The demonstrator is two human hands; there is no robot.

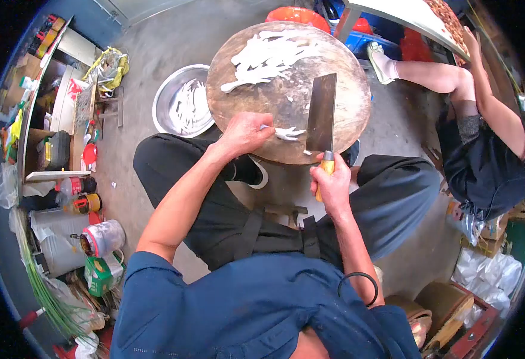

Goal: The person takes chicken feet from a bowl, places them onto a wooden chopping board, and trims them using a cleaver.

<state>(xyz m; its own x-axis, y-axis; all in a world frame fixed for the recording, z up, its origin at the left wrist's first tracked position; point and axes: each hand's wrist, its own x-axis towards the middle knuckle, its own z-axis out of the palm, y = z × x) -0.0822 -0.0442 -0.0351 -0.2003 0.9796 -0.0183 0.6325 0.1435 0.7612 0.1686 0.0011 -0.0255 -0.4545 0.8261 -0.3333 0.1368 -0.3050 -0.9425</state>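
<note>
My right hand (332, 184) is wrapped round the wooden handle of a cleaver (322, 113), its broad dark blade over the right part of a round wooden chopping block (349, 72). On the block's near edge, my left hand (246, 133) is closed on a pale chicken foot (289, 133); its toes point right, toward the blade, with a gap between. A pile of white chicken feet (268, 57) lies on the far side of the block, and small scraps are scattered near the middle. More chicken feet sit in a metal basin (162, 113) on the floor to the left.
Another person's leg (430, 76) and arm are at the right, beside a table (415, 21) bearing reddish-brown pieces. An orange-red tub (298, 17) stands behind the block. Cluttered shelves (50, 137) line the left; boxes and plastic bags (490, 272) lie at lower right.
</note>
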